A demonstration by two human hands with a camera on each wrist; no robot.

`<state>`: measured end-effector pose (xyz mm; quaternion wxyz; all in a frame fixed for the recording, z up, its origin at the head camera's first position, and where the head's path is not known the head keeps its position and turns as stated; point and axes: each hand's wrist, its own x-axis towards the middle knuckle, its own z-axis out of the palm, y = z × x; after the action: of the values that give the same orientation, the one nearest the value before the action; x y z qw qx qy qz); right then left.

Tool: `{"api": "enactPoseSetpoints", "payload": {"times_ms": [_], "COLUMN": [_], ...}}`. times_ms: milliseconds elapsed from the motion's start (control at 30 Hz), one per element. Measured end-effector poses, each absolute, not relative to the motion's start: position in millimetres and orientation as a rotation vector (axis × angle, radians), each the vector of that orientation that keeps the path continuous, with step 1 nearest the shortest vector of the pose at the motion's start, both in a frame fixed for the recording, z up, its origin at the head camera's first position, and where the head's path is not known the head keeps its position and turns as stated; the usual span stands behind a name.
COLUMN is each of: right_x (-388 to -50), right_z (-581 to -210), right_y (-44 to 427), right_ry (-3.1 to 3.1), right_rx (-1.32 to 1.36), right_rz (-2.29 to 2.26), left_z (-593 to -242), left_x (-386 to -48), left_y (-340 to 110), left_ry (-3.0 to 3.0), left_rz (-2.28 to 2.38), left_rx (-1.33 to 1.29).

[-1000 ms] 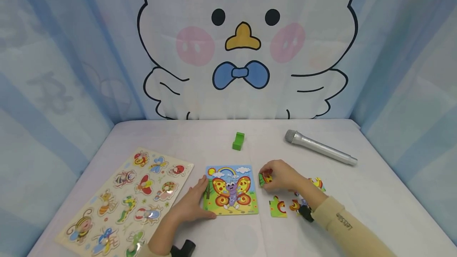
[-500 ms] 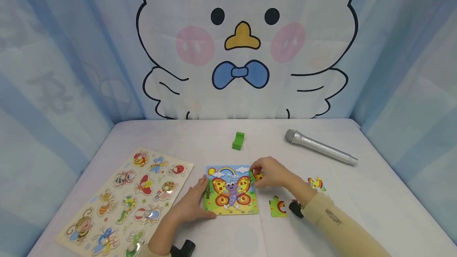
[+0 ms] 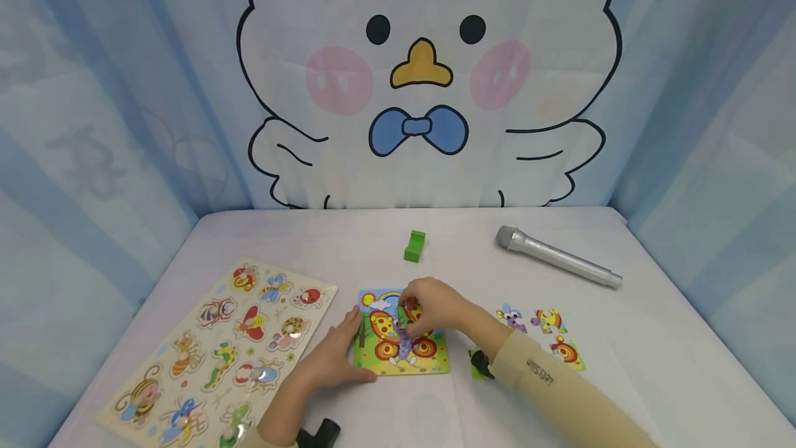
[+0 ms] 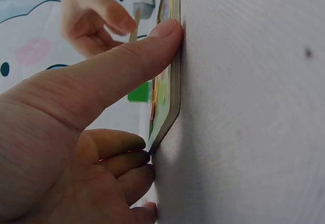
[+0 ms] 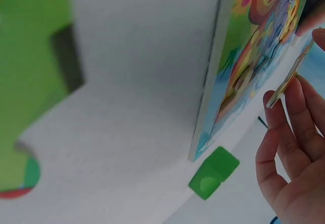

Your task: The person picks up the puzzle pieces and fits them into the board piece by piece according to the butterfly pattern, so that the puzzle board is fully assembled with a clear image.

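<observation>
A small square butterfly puzzle board (image 3: 429,364) lies on the white table in front of me. My left hand (image 3: 336,355) steadies it, with the thumb along its near edge and the fingers against its left side. Over the board's upper right part, my right hand (image 3: 438,306) pinches a puzzle piece (image 3: 412,310) between thumb and fingertips. In the right wrist view this puzzle piece (image 5: 290,79) is seen edge-on, tilted and apart from the board. Loose puzzle pieces (image 3: 566,352) lie to the right; one green piece (image 3: 475,368) is partly hidden by the right wrist's black device.
A large board of insect pictures (image 3: 251,351) lies at the left, close to my left forearm. Beyond the puzzle stands a green block (image 3: 414,246). A silver microphone (image 3: 560,258) rests at the back right. A patterned curtain (image 3: 423,178) hangs behind the table.
My right hand has carried the puzzle piece leftward from the table right of the board to above it. More loose pieces now show at the right. My left hand has stayed in place.
</observation>
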<state>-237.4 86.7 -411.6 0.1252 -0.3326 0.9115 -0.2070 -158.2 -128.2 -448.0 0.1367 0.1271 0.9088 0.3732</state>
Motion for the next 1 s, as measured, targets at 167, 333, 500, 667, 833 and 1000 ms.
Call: {"api": "enactPoseSetpoints", "payload": {"times_ms": [167, 333, 500, 667, 833, 1000], "right_x": [-234.6, -231.1, -227.7, -227.4, -228.1, -228.3], "right_z": [-413.9, -413.0, -411.8, -414.4, -417.1, -418.4], "right_y": [64.4, 47.9, 36.9, 29.9, 25.2, 27.9], "right_ry": [2.646, 2.642, 2.641, 2.67, 2.683, 2.684], "right_rx": [-1.008, -1.035, -1.011, -0.975, -0.998, -0.991], "right_rz": [-0.572, -0.564, -0.526, -0.465, -0.43, -0.445], "left_z": [-447.0, -445.8, -444.2, -444.2, -443.7, -442.8], "left_x": [-158.0, -158.0, -157.3, -157.3, -157.8, -157.1], "left_y": [-129.4, -130.0, -130.0, -130.2, -130.5, -130.4], "left_ry": [2.622, 2.61, 2.599, 2.595, 2.595, 2.601], "left_rz": [1.091, 1.108, 1.123, 1.13, 1.137, 1.135], "left_rx": [0.37, 0.387, 0.396, 0.396, 0.395, 0.408]}}
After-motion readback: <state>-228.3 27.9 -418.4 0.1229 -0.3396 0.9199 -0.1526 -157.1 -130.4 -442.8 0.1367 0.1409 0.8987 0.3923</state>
